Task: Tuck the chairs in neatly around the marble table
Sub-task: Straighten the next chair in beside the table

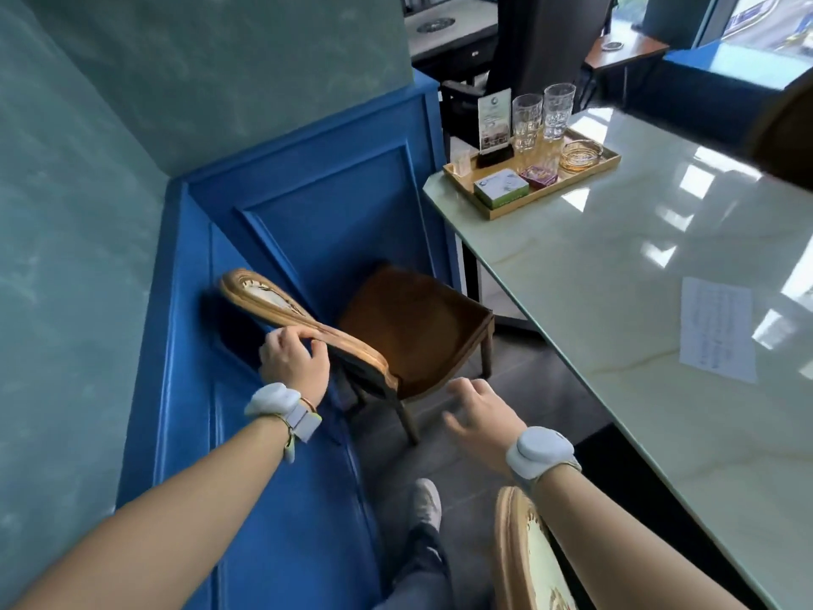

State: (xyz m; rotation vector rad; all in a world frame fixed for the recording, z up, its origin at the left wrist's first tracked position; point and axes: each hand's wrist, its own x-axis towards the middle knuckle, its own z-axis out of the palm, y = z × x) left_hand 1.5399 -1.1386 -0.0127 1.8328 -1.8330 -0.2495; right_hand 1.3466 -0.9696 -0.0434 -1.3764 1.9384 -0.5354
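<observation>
A wooden chair with a brown seat and a gold-framed back stands between the blue panelled wall and the marble table, apart from the table edge. My left hand grips the top rail of its back. My right hand hovers open above the floor, just right of the chair's near corner, touching nothing. A second chair's gold-framed back shows at the bottom, under my right forearm, close to the table's long edge.
A gold tray at the table's far corner carries two glasses, a card stand, small boxes and an ashtray. A paper sheet lies on the table. The blue wall runs close on the left. My foot is on the dark floor.
</observation>
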